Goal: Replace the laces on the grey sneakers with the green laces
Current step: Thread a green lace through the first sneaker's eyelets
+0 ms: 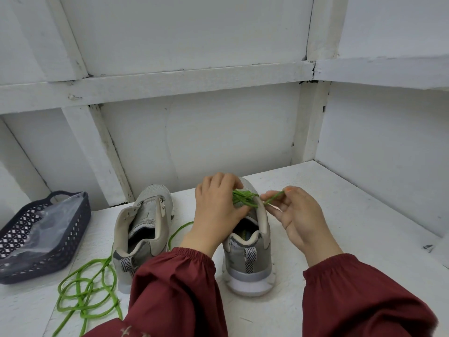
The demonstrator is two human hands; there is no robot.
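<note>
Risk: the green lace is being pinched at its end by the right hand. If those fingers slip, the crossings could be slackening.

An eyelet could be getting skipped under the left hand, which is being curled over the lace.

The right sneaker, grey, is being laced on the tabletop, heel nearest. The left sneaker is being left unlaced just beside it, with 1 loose lace nearby.

- Two loose, puffy sleeves in view, both dark maroon: left sleeve, right sleeve, the fabric lightly creased.
- At each wrist there's a gathered elastic cuff, left cuff and right cuff, ruched into small pleats.
- Left hand and right hand are bare past the cuffs.
- One orange-painted fingernail shows on the right hand.
- Down at the bottom edge, a pale stitched motif on the maroon cloth.
</note>
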